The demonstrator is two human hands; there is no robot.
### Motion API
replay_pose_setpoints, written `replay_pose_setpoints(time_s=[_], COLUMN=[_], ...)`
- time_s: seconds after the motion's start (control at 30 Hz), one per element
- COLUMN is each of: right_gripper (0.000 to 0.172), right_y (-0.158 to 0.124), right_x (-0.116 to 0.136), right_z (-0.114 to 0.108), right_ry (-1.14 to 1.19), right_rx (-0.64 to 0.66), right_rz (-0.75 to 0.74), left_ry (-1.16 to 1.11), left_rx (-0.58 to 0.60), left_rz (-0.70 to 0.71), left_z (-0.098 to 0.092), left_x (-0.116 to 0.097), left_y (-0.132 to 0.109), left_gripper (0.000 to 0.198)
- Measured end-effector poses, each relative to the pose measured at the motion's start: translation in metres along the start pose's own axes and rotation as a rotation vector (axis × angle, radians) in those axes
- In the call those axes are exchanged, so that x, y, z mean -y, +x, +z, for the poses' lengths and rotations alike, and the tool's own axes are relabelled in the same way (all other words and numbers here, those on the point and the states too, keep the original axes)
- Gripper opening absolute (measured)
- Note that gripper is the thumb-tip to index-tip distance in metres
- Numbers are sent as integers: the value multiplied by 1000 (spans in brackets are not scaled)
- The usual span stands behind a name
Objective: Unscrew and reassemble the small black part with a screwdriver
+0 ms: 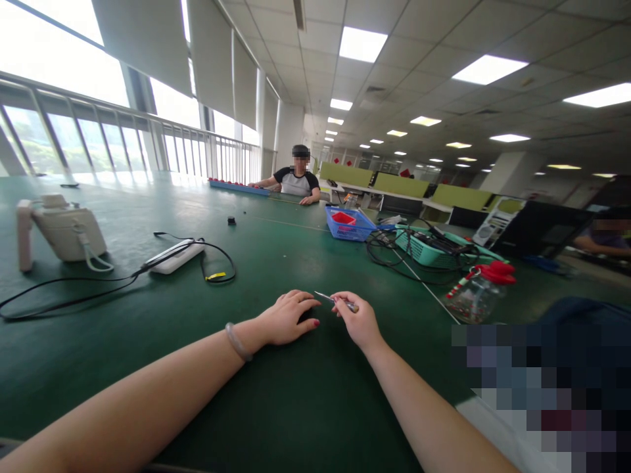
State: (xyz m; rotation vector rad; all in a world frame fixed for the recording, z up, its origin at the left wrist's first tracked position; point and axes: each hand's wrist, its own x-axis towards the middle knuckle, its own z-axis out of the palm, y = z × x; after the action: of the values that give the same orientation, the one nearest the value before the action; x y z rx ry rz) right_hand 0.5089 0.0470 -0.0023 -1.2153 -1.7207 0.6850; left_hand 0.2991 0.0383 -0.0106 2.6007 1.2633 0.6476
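Note:
My right hand (359, 319) grips a small knife (353, 307) by its handle. The thin pointed metal blade sticks out to the left, toward my other hand. Flat on the green tabletop (276, 407) rests my left hand (288, 319), palm down, fingers apart, with a pale bangle (238, 342) round the wrist. The blade tip is close to its fingertips; whether they touch I cannot tell.
To the left are a white device with a black strap (177, 255) and a beige bottle (69, 230). On the right stand a blue basket (350, 230), a teal basket of cables (419, 248) and a red-lidded jar (476, 299). Across the table sits a person (296, 180).

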Motion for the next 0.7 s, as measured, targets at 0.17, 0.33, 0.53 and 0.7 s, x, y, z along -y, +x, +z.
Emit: replay_pose_setpoints(time_s=[0.17,0.33,0.53,0.7], right_gripper=[26,26,26,26], right_y=[-1,-2,-2,-3], right_x=[-1,0,-1,1], right_z=[2,3,3,4], right_ry=[-3,-21,-35,-46], right_rx=[10,13,23,22], right_rz=[-7,-20,-32,-51], left_ry=[16,48,68,54], left_rx=[10,7,8,1], left_rz=[15,33,25,-26], left_z=[0,2,4,2], left_x=[0,2,0,-2], left_y=[-1,0,0,1], left_gripper=[48,42,44,42])
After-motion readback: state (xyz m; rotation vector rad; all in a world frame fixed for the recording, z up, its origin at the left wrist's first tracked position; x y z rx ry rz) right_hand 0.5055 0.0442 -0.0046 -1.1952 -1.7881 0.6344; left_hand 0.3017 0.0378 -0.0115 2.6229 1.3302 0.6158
